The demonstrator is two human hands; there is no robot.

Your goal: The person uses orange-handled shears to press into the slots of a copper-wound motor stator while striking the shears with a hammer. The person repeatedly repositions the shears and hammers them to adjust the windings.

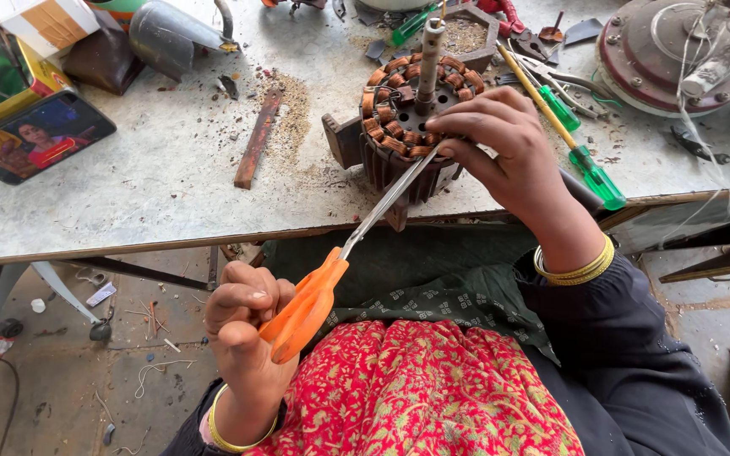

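Here, at the near edge of the worktop (128,194), a motor stator with copper windings (407,127) stands with its shaft upright. The right hand (509,152) rests on its near rim, fingers (458,127) curled onto the coils. The left hand (242,325), below the edge, is closed around the orange handles of scissors (340,270), whose blades reach up to the windings. Green-handled screwdrivers (589,165) lie toward the right edge.

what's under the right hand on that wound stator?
The right hand covers the stator's near-right rim. Copper coils show beside it, and the scissors' blades run in under the fingers. Blade tips and the windings beneath are hidden.
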